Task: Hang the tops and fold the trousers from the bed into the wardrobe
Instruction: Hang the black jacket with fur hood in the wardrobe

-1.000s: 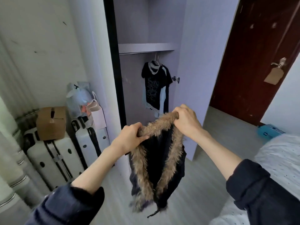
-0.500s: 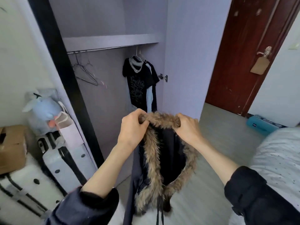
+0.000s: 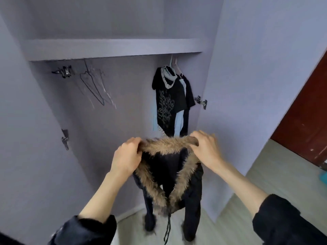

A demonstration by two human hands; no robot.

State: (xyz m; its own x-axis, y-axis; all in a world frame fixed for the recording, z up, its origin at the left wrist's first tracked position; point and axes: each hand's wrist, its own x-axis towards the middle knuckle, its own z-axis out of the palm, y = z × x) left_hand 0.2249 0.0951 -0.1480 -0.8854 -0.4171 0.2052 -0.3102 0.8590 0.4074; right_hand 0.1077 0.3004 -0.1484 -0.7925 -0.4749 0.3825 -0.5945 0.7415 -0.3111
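I am holding the dark jacket (image 3: 177, 175) up by its fur-trimmed hood (image 3: 166, 145), in front of the open wardrobe (image 3: 113, 48) and below its shelf edge, my left hand (image 3: 128, 156) and right hand (image 3: 205, 149) each curling round the fur rim. No hanger is in the jacket yet; the spare wire hangers (image 3: 95, 85) are hanging towards the rail's left end, the hung tops (image 3: 169, 99) towards its right. Reaching for one is likely leaving one hand bearing the weight, so the slippery fur may be slipping out and the jacket dropping to the floor (image 3: 276, 170).
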